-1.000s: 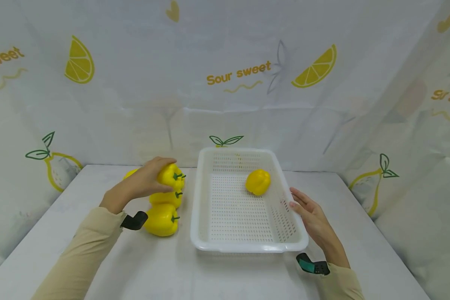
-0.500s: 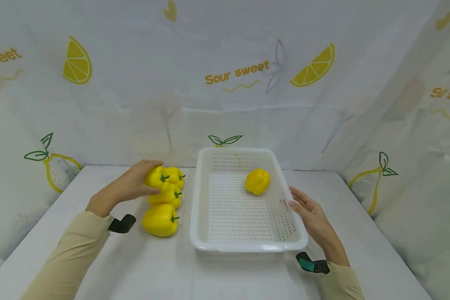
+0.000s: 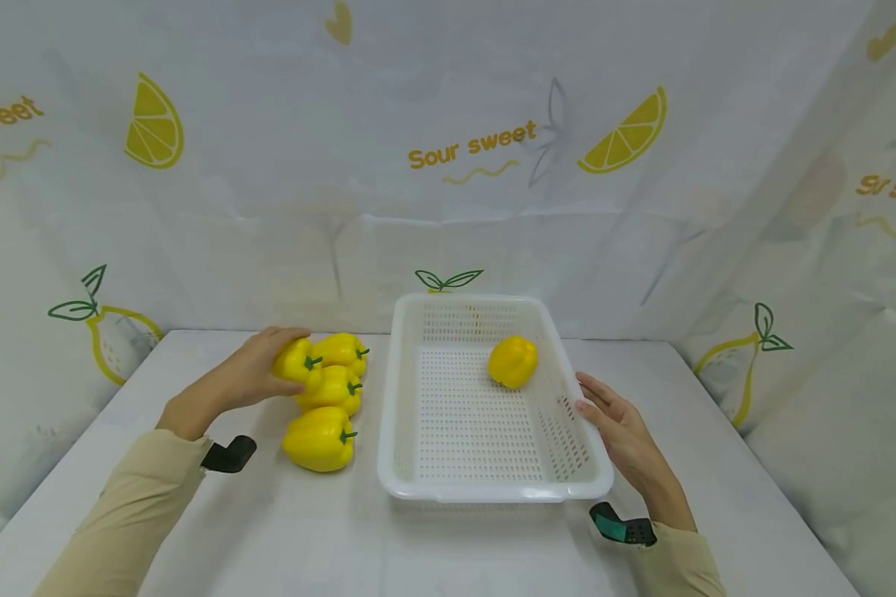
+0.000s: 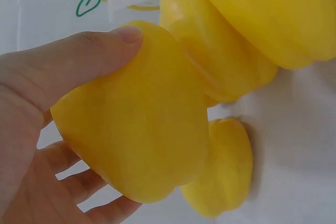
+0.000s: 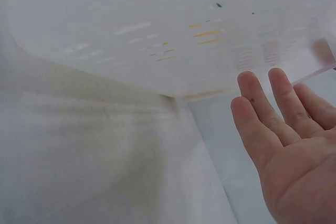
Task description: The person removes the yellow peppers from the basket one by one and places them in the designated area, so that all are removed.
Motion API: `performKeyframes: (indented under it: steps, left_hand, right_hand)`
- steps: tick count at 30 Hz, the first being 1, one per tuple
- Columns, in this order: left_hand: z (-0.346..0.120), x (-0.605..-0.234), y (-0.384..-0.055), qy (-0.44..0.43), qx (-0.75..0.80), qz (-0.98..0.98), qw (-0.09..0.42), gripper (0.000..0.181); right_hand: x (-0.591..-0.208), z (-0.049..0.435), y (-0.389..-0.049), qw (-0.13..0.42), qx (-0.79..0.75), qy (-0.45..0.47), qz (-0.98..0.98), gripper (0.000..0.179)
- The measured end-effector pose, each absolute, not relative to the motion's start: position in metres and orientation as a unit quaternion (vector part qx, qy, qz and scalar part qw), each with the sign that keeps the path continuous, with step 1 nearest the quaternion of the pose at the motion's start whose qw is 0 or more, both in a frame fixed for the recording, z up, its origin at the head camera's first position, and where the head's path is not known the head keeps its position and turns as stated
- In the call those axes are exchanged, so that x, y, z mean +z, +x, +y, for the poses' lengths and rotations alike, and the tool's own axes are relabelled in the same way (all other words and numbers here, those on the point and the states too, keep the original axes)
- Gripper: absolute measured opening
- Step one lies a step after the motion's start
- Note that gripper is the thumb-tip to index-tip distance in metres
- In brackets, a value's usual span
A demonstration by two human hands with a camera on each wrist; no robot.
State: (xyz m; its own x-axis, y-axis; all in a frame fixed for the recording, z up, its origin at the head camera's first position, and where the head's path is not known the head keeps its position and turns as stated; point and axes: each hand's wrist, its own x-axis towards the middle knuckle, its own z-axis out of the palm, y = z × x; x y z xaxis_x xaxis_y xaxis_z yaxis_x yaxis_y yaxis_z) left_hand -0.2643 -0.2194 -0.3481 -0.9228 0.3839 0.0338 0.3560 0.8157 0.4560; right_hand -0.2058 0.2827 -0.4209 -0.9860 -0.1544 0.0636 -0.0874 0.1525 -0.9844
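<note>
My left hand (image 3: pixel 250 369) grips a yellow bell pepper (image 3: pixel 293 362) with a green stem, its thumb laid across the side in the left wrist view and the other fingers round the far side. Right beside it lie a second yellow pepper (image 3: pixel 347 348) at the back, a third pepper (image 3: pixel 332 391) in the middle and another pepper (image 3: pixel 317 439) in front. Beside the right rim of a white perforated basket (image 3: pixel 478 489) is my right hand (image 3: pixel 627 439), thumb at the rim. Its fingers (image 5: pixel 286 103) stretch out straight below the basket's side in the right wrist view.
One yellow pepper (image 3: pixel 513 362) lies inside the basket, toward its right wall. The white tabletop (image 3: pixel 328 539) ends at a hanging white sheet (image 3: pixel 284 249) printed with lemons, which rises behind and at both sides.
My left hand has moved left with its pepper, uncovering more of the back pepper. My right hand and the basket stay where they were.
</note>
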Motion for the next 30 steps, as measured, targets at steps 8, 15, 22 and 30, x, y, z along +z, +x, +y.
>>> performKeyframes:
  steps: [8, 15, 22, 30]
  left_hand:
    - [-0.232, -0.352, -0.264, 0.185, 0.222, 0.957, 0.028, 0.077]
    - [-0.241, -0.357, -0.264, 0.179, 0.215, 0.960, 0.023, 0.075]
    - [-0.248, -0.363, -0.265, 0.175, 0.212, 0.961, 0.028, 0.078]
    - [-0.256, -0.373, -0.266, 0.160, 0.209, 0.964, 0.047, 0.079]
  right_hand:
    - [-0.421, 0.283, -0.206, 0.035, -0.655, -0.080, 0.750, 0.065]
    - [-0.421, 0.283, -0.205, 0.037, -0.652, -0.080, 0.753, 0.066]
    - [-0.420, 0.283, -0.205, 0.038, -0.652, -0.082, 0.753, 0.066]
    - [-0.420, 0.282, -0.205, 0.038, -0.650, -0.079, 0.754, 0.066]
